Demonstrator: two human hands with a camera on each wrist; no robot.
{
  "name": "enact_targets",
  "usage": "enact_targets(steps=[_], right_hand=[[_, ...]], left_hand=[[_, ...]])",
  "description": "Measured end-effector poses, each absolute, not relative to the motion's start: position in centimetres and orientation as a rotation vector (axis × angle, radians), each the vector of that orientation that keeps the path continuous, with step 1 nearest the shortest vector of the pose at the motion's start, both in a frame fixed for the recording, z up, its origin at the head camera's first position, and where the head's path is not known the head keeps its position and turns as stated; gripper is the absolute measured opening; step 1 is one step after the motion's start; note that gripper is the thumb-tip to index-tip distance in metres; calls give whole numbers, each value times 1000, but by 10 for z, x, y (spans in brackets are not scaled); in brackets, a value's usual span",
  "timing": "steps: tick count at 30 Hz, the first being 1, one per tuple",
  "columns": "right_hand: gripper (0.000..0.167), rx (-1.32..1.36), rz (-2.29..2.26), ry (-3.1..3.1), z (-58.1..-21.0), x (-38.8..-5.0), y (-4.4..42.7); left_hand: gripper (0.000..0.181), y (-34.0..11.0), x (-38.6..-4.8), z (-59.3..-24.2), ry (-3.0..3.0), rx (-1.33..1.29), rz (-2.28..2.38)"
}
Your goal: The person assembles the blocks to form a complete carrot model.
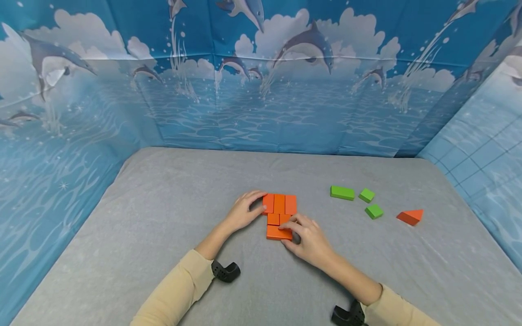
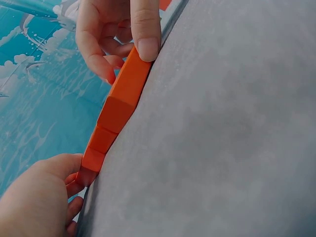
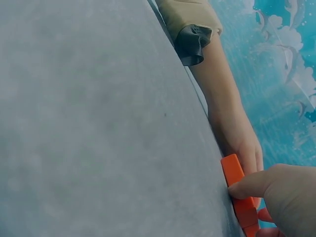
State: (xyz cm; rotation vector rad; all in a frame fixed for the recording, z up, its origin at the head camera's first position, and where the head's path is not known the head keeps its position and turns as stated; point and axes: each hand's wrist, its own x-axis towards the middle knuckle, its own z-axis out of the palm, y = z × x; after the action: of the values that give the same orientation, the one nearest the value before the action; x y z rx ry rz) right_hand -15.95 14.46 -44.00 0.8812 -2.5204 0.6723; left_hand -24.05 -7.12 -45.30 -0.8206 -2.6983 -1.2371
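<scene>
Several orange blocks lie flat against one another at the table's middle. Three upright blocks, the centre one (image 1: 279,203) among them, form the far row. Two smaller pieces, one an orange square block (image 1: 273,219), come below, then a wide orange block (image 1: 275,232) nearest me. My left hand (image 1: 241,213) holds the far row's left block (image 1: 268,202), thumb at its near left corner and a finger at its far edge. My right hand (image 1: 311,240) pinches the wide block at its right end, thumb on the near side and fingers over the top, partly hiding the small right piece.
To the right lie a long green block (image 1: 342,193), two small green blocks (image 1: 366,195) and an orange triangular block (image 1: 410,217). A grey cloth (image 1: 163,217) covers the table. Behind it hangs a blue dolphin-print curtain (image 1: 244,113).
</scene>
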Motion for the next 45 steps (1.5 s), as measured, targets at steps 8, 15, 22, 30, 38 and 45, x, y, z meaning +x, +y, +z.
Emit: enact_targets(steps=[8,15,22,30,38,45], right_hand=[[29,859,653,-2519,-440,-159,144],[30,852,650,-2520,-441,-159,144],[30,854,657,-2516,-441,-160,144],[30,859,668,-2519,-441,-160,144],[39,873,922,-2459,-431,-169,159],[41,679,915,-2414,-412,-185,209]], left_hand=[[42,-71,-241,-453,-2705,-815,-1235],[42,-71,-241,-453,-2711,-819,-1230],[43,-72,-240,-453,-2706,-822,-1246],[42,-72,-241,-455,-2696,-825,-1248],[42,-71,-242,-454,-2716,-817,-1231],[43,-71,-242,-454,-2722,-815,-1229]])
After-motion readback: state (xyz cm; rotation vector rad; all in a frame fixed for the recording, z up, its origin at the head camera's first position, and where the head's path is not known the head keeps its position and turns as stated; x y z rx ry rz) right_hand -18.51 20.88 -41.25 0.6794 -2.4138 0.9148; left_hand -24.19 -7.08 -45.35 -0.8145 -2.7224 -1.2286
